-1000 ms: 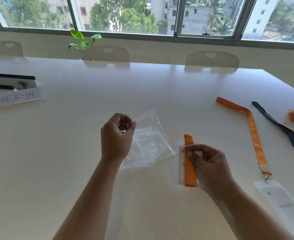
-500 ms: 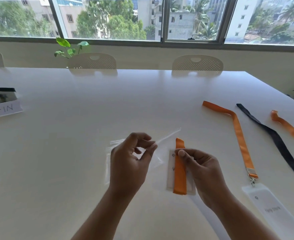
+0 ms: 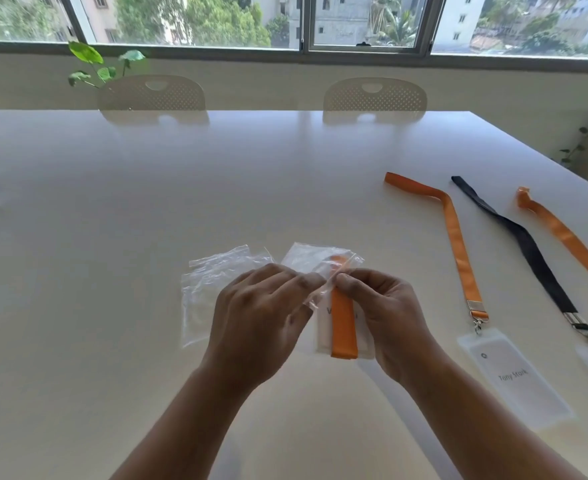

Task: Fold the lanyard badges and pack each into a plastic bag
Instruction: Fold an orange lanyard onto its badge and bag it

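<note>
Two hands meet at the centre of the head view, just above the white tabletop (image 3: 119, 209). The left hand (image 3: 261, 323) has its fingers curled and pinches one side of the open edge of a clear plastic bag (image 3: 306, 258). The right hand (image 3: 386, 320), also curled, pinches the same edge from the other side, so the fingertips of both hands nearly touch. From the pinch, the bag reaches toward the upper middle of the frame.

Between the two hands, below the bag, is the folded badge (image 3: 323, 337), a clear card holder with its orange strap (image 3: 343, 341) doubled along it. The top of the strap shows through the bag. Whether the badge lies on the tabletop or is propped by the right hand cannot be told. Just left of the left hand, a small heap of spare bags (image 3: 213, 289) lies flat.

On the right side of the frame, an orange lanyard (image 3: 455, 237) lies stretched out, clipped to a name card (image 3: 514, 375) at the lower right. Beside it lie a black lanyard (image 3: 527, 244) and a second orange lanyard (image 3: 569, 237), which runs out at the right edge.

Along the far edge of the tabletop stand two pale chairs (image 3: 150, 93), with a green plant (image 3: 95, 60) at the upper left under a wide window (image 3: 372, 22).
</note>
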Demonstrator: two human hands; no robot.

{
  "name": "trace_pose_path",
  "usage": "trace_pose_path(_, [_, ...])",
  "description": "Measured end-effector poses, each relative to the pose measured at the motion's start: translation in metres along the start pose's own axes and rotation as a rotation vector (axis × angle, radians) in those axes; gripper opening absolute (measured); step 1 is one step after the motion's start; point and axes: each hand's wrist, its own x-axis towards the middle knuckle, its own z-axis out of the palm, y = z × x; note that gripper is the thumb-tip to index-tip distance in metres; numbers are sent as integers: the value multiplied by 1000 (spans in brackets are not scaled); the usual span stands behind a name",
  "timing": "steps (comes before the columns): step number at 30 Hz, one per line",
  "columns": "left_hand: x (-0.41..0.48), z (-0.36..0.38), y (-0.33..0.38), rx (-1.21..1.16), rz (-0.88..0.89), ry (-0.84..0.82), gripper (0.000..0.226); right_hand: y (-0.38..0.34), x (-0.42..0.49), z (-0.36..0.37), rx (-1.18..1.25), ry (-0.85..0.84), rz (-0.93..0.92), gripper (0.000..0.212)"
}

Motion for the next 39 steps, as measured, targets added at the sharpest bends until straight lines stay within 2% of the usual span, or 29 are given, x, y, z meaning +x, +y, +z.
trace_pose_path(4, [3, -2, 7, -72, -132, -67, 35, 1, -1, 1, -17, 24, -11, 26])
trace_pose_path(10, [4, -5, 12, -32, -290, -168, 13, 3, -2, 7, -86, 53, -61, 28])
trace_pose_path(18, [9, -10, 16, -101, -415, -87, 13, -6, -5, 12, -221, 62, -131, 29])
trace_pose_path(22, [10, -10, 17, -172, -441, -28, 12, -10, -9, 13, -241, 41, -138, 17])
trace_pose_path(26, [10, -9, 21, -190, -452, 16, 14, -11, -13, 13, -271, 50, -124, 4])
trace_pose_path(30, [10, -12, 22, -147, -419, -86, 9, -14, -14, 10, -476, 90, -167, 11])
trace_pose_path(33, [11, -16, 19, -141, -305, -188, 9, -20, -18, 8, -704, 42, -222, 13])
trace_pose_path(35, [12, -16, 18, -187, -246, -190, 11, -26, -19, 5, -804, 6, -267, 13])
trace_pose_path(39, [12, -14, 21, -264, -237, -171, 17, -32, -20, 1, -847, -67, -285, 17])
